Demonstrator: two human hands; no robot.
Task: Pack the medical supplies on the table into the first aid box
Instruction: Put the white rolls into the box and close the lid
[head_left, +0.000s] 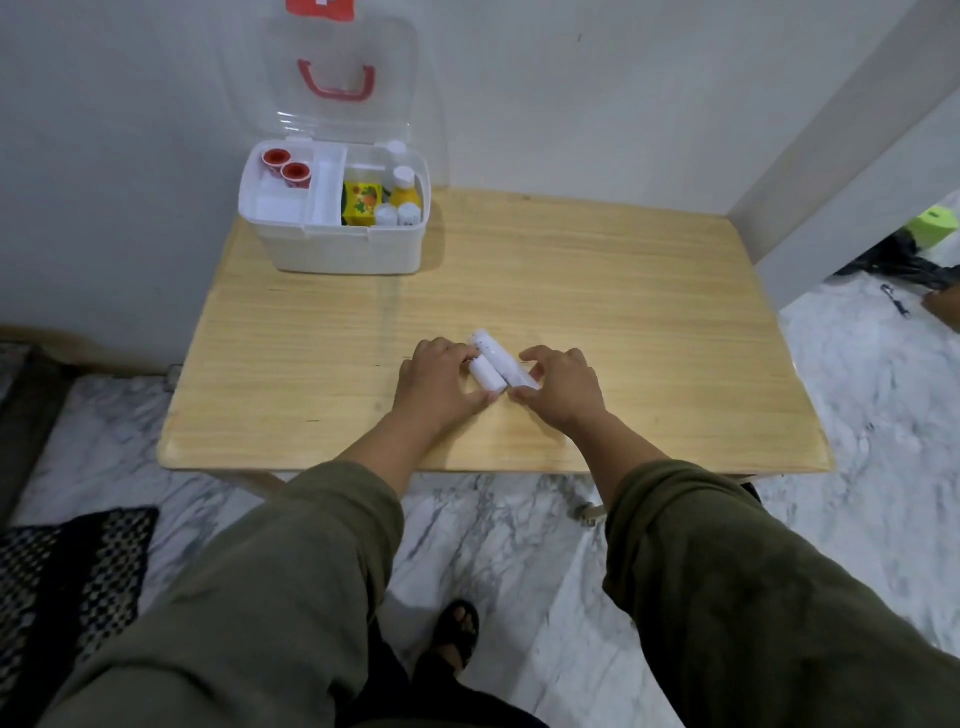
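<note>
Head view: we see the left hand (439, 382) and right hand (558, 387) mid-frame on the wooden table (623, 312), fingers curled around two white rolls (496, 366) lying side by side, touching. Whether either grasp is firm, we can't tell. The first aid box (332, 244) sits upper left, lid open, bottles and red-capped rolls inside.

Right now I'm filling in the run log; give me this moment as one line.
left hand: on short roll | right hand: on long roll | first aid box: open, part-filled
</note>
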